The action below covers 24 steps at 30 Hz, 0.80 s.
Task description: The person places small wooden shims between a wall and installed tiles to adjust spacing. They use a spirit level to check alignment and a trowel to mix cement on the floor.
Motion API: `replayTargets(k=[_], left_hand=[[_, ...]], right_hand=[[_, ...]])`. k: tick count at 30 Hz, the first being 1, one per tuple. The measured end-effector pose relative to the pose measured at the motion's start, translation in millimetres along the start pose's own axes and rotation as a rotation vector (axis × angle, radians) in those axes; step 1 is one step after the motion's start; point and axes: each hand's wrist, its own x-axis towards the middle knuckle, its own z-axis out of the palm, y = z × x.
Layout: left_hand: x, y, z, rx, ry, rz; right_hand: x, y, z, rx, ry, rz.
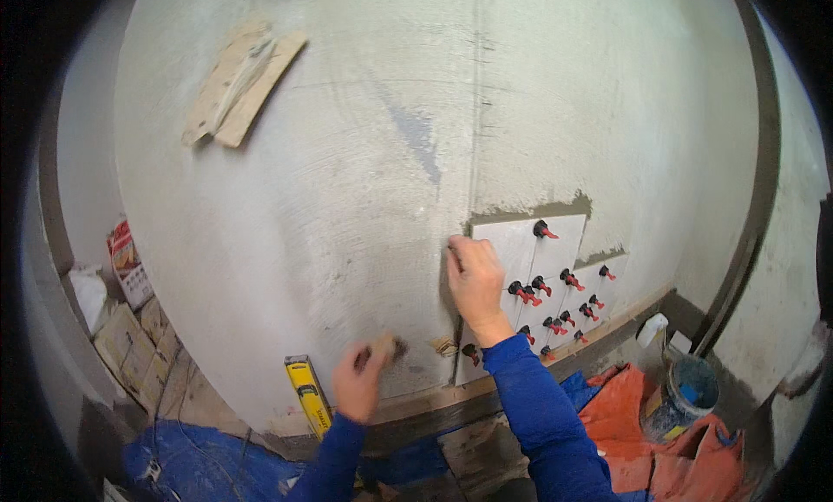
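My right hand is at the upper left corner of a patch of white wall tiles, its fingertips pinched together by the tile edge. What lies between them, if anything, I cannot make out. Lower and to the left, my left hand closes around a small tan piece with a dark end, blurred, its kind unclear. Black-and-red tile levelling clips stick out of the tile joints. Grey mortar shows along the top edge of the tiles.
A yellow spirit level leans on the wall left of my left hand. Tan board pieces are fixed higher up. A bucket stands at the right by an orange-red sheet. Blue sheeting and cables cover the lower left.
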Motion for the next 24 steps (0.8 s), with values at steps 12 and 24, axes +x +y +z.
replayTargets(k=[12,24], left_hand=[[126.1,75.6,113.3,0.141,0.254,0.423],[141.3,96.8,109.6,0.331,0.107,0.482]], right_hand=[[-18.4,1.2,13.7,0.232,0.104,0.370],[-24.4,-17.8,32.5,0.426,0.300,0.641]])
